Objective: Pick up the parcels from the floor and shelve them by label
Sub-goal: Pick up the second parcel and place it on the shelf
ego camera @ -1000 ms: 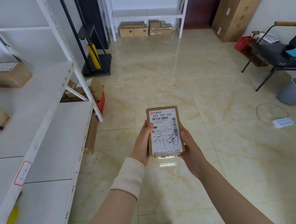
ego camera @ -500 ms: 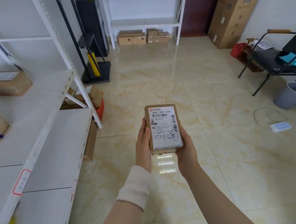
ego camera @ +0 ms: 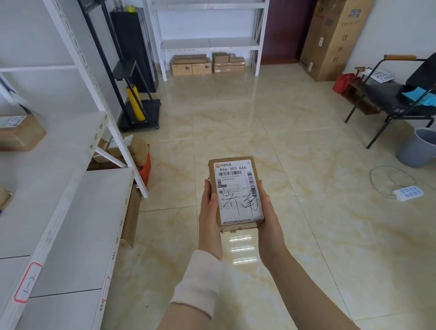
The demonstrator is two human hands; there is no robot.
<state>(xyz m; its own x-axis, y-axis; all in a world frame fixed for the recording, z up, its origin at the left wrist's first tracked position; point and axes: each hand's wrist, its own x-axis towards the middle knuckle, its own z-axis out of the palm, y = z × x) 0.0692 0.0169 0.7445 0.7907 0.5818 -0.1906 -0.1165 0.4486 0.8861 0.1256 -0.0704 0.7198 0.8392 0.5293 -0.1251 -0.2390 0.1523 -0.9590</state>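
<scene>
Parcel (ego camera: 236, 193), a small stiff carton, looks light; left hand (ego camera: 210, 216) and right hand (ego camera: 267, 216) fingers clasp its long edges.

Both hands, left (ego camera: 210, 216) and right (ego camera: 268, 218), extended forward, palms facing inward, fingers curled.

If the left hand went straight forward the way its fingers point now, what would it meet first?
Probably nothing near. The left hand, gripping the brown cardboard parcel with a white label, points along bare beige tiled floor toward the stacked brown boxes under the far white shelf; depth is uncertain.
</scene>
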